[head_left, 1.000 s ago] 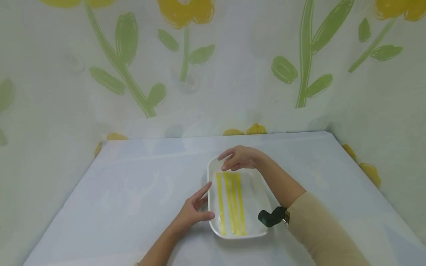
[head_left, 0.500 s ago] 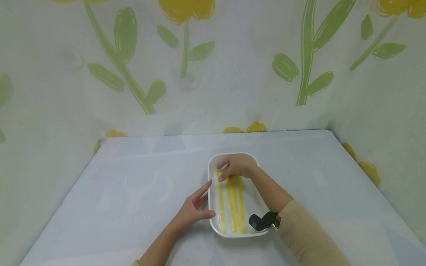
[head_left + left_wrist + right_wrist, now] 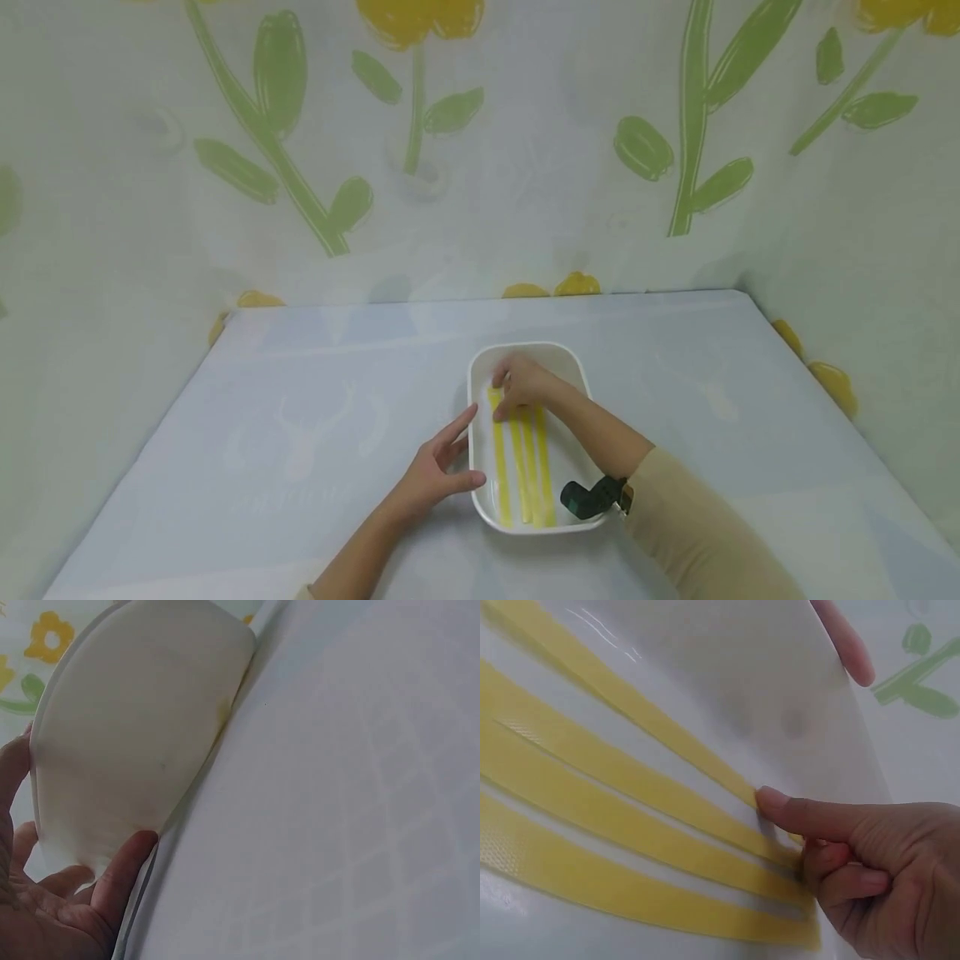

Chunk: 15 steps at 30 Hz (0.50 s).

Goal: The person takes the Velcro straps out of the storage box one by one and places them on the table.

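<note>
A white, rounded rectangular tray (image 3: 573, 367) holds several flat yellow strips lying lengthwise. My left hand (image 3: 431, 477) rests at its left side, thumb and index tips at the rim. Its spread fingers (image 3: 124, 877) touch the outer wall in the left wrist view. Inside the tray, at the strips' far ends, is my right hand (image 3: 527, 385). In the right wrist view, its thumb and a mostly hidden finger pinch the end of the leftmost yellow strip (image 3: 652, 724). The other yellow strips (image 3: 637, 825) lie beside it, their ends partly behind my right fingers.
The tray stands on a pale, patterned tabletop (image 3: 315, 433). A flower-print backdrop (image 3: 540, 167) rises behind and at both sides. A black wrist camera (image 3: 588, 500) on my right wrist hangs over the tray's near right corner.
My right hand has come down from above the tray's far end into it, towards me, and now pinches the leftmost yellow strip's end. The left hand stays at the rim.
</note>
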Available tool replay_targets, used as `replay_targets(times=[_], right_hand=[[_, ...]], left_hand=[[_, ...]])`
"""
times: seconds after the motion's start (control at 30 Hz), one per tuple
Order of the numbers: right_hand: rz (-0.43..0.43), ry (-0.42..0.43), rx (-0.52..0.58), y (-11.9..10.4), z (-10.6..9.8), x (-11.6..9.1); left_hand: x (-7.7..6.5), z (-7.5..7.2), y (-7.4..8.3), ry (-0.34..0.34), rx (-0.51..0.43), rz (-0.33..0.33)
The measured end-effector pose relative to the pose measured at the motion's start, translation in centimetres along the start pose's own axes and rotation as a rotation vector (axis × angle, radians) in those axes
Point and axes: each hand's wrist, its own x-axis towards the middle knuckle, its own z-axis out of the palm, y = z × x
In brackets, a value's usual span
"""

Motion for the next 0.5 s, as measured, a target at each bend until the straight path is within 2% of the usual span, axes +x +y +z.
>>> replay_targets(times=[0.17,0.33,0.5], right_hand=[[-0.067,-0.001,-0.008,-0.01,0.21,0.02],[-0.131,-0.009,-0.021,-0.07,0.12,0.14],[-0.143,-0.059,0.117,0.07,-0.05,0.19]], left_hand=[[0.02,0.14,0.22,0.010,0.010,-0.015],[0.19,0.05,-0.03,0.024,0.038,0.003],[0.09,0.01,-0.34,0.026,0.047,0.017]])
